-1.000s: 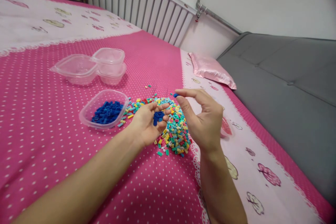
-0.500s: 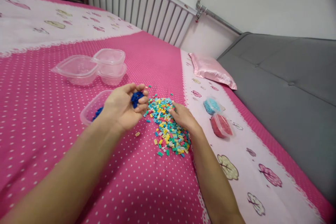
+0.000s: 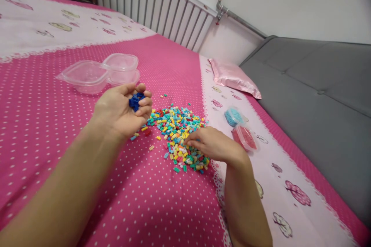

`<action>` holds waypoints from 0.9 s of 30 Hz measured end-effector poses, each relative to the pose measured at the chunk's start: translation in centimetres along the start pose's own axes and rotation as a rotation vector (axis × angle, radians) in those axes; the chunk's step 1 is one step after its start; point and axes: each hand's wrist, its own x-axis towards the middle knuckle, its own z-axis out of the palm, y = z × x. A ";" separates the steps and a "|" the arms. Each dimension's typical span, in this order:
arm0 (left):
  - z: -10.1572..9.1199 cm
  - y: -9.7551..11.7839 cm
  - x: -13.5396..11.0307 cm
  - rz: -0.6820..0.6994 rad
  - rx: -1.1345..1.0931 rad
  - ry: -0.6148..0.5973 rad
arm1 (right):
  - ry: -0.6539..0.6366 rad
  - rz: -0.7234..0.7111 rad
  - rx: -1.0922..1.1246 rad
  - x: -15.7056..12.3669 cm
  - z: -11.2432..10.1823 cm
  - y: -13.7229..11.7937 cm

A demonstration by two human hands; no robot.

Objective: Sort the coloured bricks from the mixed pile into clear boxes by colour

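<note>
My left hand (image 3: 121,110), palm up with curled fingers, cups a small heap of dark blue toy bricks (image 3: 136,101) above the bed. To its right, a pile of tiny mixed-colour toy bricks (image 3: 176,123) spreads over the pink dotted cover: yellow, green, light blue, red and white. My right hand (image 3: 213,143) reaches into the near part of this pile, thumb and fingertips close together among the bricks. Whether a brick is between those fingertips cannot be made out. The tub with blue bricks is hidden behind my left hand and forearm.
Clear lidded tubs (image 3: 89,75) stand at the back left. On the right, one small tub (image 3: 233,116) holds light blue bricks and another (image 3: 245,137) red ones. Farther off are a pink pillow (image 3: 234,77), a grey headboard (image 3: 313,96) and a white radiator (image 3: 162,5).
My left hand has moved left and slightly up with the blue bricks, now covering the blue-brick tub. My right hand has shifted nearer across the pile, with its wrist bent more.
</note>
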 end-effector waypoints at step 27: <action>-0.5 0.8 -0.1 -0.037 -0.145 0.001 | 0.135 -0.115 0.090 1.0 1.7 -3.3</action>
